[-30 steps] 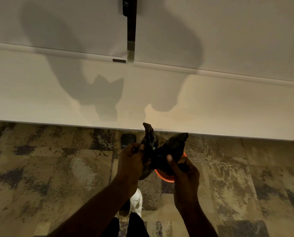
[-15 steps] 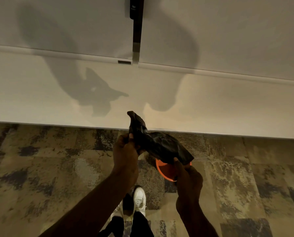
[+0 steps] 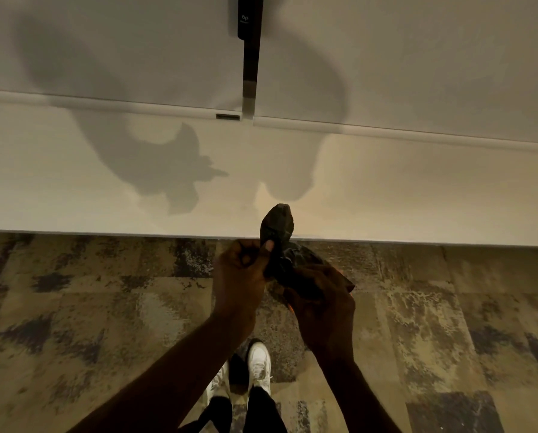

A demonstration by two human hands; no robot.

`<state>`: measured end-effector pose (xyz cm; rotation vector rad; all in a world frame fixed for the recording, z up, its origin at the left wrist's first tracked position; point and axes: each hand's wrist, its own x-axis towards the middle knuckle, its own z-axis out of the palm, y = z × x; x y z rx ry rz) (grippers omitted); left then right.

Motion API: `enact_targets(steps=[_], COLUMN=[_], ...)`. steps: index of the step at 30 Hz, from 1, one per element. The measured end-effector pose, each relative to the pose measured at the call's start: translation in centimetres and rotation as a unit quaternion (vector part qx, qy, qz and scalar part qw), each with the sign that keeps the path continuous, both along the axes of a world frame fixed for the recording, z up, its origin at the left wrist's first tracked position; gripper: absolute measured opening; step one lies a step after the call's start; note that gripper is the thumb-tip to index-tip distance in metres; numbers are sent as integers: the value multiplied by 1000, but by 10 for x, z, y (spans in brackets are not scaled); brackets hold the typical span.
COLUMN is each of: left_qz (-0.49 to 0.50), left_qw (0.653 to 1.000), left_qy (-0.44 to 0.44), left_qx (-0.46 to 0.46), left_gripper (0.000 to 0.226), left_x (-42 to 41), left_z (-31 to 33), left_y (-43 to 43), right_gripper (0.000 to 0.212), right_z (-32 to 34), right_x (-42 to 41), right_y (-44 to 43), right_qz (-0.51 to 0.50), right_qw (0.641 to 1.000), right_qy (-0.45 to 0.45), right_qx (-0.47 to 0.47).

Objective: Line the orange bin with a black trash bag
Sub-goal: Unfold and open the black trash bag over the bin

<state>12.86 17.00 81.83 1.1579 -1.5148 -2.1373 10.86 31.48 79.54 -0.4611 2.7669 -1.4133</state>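
Note:
A crumpled black trash bag [image 3: 277, 228] is held in front of me, over the carpet near the wall. My left hand [image 3: 241, 271] pinches the bag's upper part between thumb and fingers, and one end sticks up above that hand. My right hand [image 3: 322, 303] grips the bag's lower part from the right. The orange bin stands on the floor below and is almost wholly hidden behind my right hand and the bag; only a thin orange sliver [image 3: 290, 307] shows at the hand's left edge.
A pale wall [image 3: 417, 198] with a horizontal ledge runs across the upper half, with a dark vertical strip [image 3: 249, 51] in it. Patterned carpet [image 3: 105, 307] covers the floor. My white shoes [image 3: 258, 364] stand just below my hands.
My hands have come closer together, bunching the bag that was stretched between them. My right hand has risen over the orange bin, which showed clearly before and is now almost hidden.

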Motion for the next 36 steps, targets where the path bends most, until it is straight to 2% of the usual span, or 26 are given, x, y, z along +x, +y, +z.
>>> enact_targets(steps=[2, 4, 7, 9, 12, 13, 15, 18, 20, 22, 23, 24, 26, 27, 28, 29, 31, 32, 34, 36], left_qz=[-2, -6, 1, 15, 28, 35, 35, -42, -103, -180, -236, -290, -412, -468, -503, -505, -428, -378, -309, -265], left_qw=[1000, 1000, 1000, 999, 996, 996, 996, 991, 987, 980, 964, 939, 865, 822, 790, 780, 809, 829, 861, 892], left_qy=[-6, -10, -21, -37, -67, -71, -71, -69, -65, -79, -91, -104, -133, -145, -149, -148, -148, -164, -215, -249], left_qx=[1, -1, 9, -14, -54, -33, 51, 109, 103, 1, -77, -152, -255, -289, -315, -338, -373, -378, -344, -269], left_gripper=[10, 13, 16, 22, 31, 30, 23, 24, 30, 58, 71, 73, 61, 56, 50, 39, 18, 17, 31, 35], left_x=[1, 2, 5, 6, 4, 2, 0, -2, -2, -1, 1, 3, 5, 6, 7, 7, 7, 6, 3, -2], left_z=[0, 2, 5, 3, -2, -4, -4, -5, -5, -5, -5, -6, -5, -8, -11, -16, -26, -28, -35, -36], left_y=[0, -1, -4, -8, -14, -17, -22, -31, -37, -42, -46, -50, -60, -66, -69, -70, -72, -72, -75, -79], right_gripper=[26, 29, 13, 35, 49, 54, 60, 78, 61, 44, 38, 31, 22, 31, 49, 60, 40, 36, 44, 44], right_z=[1, 4, 6, 7, 3, 0, -5, -11, -11, -11, -11, -8, -1, -1, -1, -4, -5, -5, -3, 2], right_x=[3, 5, 3, 0, -6, -10, -17, -23, -26, -30, -31, -31, -32, -33, -33, -35, -35, -34, -32, -30], right_y=[-2, -2, 1, 5, 14, 19, 27, 36, 40, 45, 48, 49, 51, 52, 53, 55, 58, 59, 59, 59], right_qz=[-25, -37, -74, -110, -137, -145, -159, -179, -229, -274, -299, -315, -334, -341, -350, -353, -362, -354, -316, -260], right_qw=[1000, 996, 972, 935, 842, 817, 790, 740, 696, 667, 657, 657, 674, 683, 690, 699, 703, 698, 690, 713], right_qy=[-3, -74, -171, -243, -388, -419, -448, -491, -513, -522, -521, -516, -495, -481, -463, -442, -419, -426, -447, -463], right_qx=[-6, -38, -143, -236, -350, -369, -388, -423, -448, -455, -455, -451, -435, -432, -433, -436, -446, -455, -474, -459])
